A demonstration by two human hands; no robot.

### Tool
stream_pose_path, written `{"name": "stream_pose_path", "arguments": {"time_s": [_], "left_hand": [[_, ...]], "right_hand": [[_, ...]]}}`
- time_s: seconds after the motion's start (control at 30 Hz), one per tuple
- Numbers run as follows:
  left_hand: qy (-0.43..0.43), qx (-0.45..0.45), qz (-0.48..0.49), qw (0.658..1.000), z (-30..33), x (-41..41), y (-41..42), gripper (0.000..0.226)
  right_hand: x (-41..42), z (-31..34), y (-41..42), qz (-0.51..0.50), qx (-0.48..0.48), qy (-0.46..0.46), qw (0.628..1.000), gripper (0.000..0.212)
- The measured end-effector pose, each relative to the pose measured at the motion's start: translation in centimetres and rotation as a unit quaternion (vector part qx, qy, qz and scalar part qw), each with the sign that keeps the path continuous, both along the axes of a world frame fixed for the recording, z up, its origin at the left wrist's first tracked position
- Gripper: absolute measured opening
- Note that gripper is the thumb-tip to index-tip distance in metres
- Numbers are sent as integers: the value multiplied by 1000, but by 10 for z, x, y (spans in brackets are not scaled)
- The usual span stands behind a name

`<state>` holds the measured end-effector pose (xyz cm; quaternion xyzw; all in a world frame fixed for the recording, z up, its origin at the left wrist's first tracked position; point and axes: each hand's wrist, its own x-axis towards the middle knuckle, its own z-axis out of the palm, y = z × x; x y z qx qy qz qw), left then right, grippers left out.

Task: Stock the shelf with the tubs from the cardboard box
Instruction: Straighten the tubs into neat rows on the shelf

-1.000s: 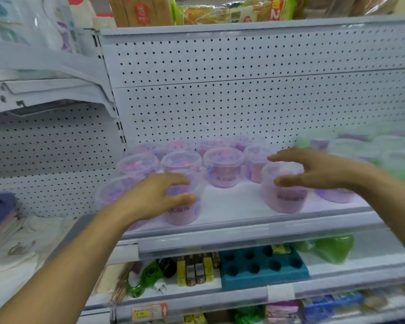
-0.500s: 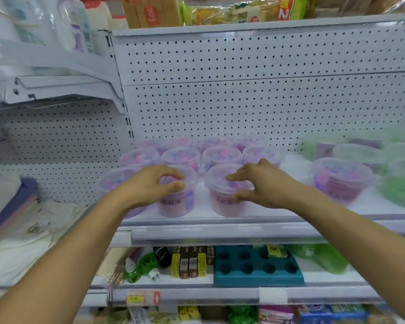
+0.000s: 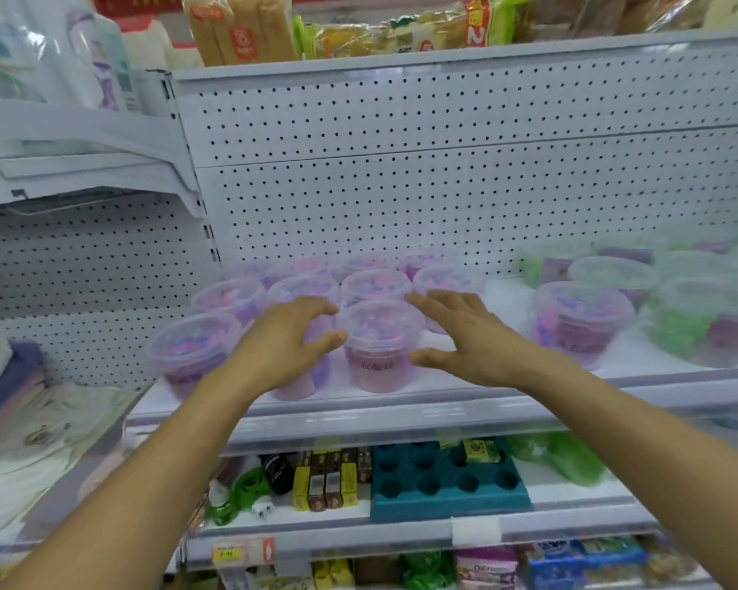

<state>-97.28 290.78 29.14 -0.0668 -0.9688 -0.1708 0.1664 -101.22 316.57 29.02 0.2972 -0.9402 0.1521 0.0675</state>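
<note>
Several clear lidded tubs of pink and purple beads stand in rows on the white shelf (image 3: 401, 413). The front row holds a left tub (image 3: 188, 355), a tub (image 3: 312, 379) mostly hidden under my left hand (image 3: 290, 338), and a labelled tub (image 3: 380, 355). My left hand lies over the hidden tub's lid with fingers curled around it. My right hand (image 3: 465, 334) hovers just right of the labelled tub, fingers spread, holding nothing. Another purple tub (image 3: 580, 321) stands alone further right. The cardboard box is out of view.
Green and purple tubs (image 3: 678, 334) crowd the shelf's right end. A pegboard back wall (image 3: 444, 185) rises behind the tubs. Below is a teal tray with holes (image 3: 444, 483) and small boxes (image 3: 329, 479). Folded cloths (image 3: 26, 427) lie at left; packaged food (image 3: 401, 31) sits overhead.
My right hand slid a tub left into the front row beside the one under my left hand, then let go and opened. My left hand stayed on its tub.
</note>
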Motion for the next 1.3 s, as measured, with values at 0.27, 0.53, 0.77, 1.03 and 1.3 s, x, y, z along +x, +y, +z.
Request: {"name": "stream_pose_path", "arguments": {"time_s": [0.27,0.53,0.77,1.03,1.3], "left_hand": [[-54,41,-64,996,-4,-13,39,44],[-53,57,-52,996,-2,-12,41,41],[-59,45,-37,997,2,-13,43,43],[-55,55,-41,996,-1,-13,44,42],[-58,59,-63,995,-5,-10,45,41]], "right_hand": [[-29,14,125,-262,66,-5,963,67],[-15,10,102,-143,63,-32,987,60],[-10,11,47,-90,67,-36,993,57],[-11,7,45,-105,51,-28,993,59],[-11,11,38,-138,67,-39,987,59]]}}
